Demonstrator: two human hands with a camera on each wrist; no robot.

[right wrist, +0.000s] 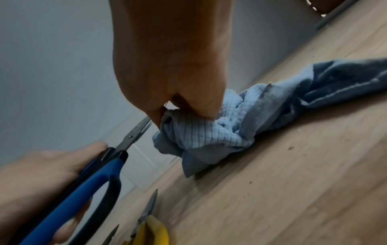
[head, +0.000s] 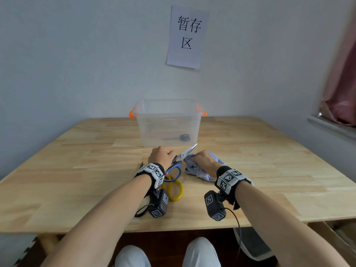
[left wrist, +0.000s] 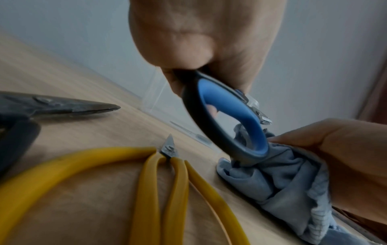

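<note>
Scissors (head: 183,156) with blue handles sit at centre frame, gripped by the left hand (head: 161,157), blades pointing toward upper right. Beside them the right hand (head: 205,163) clutches a bunched blue cloth (head: 194,171) resting on the worktop (head: 269,170).

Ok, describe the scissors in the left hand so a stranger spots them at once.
On the wooden table, just in front of the clear box, the left hand grips the scissors beside the blue cloth in the right hand. They alone have blue-and-black handles: the cutters lying nearby are yellow, the pair inside the box grey.
</note>
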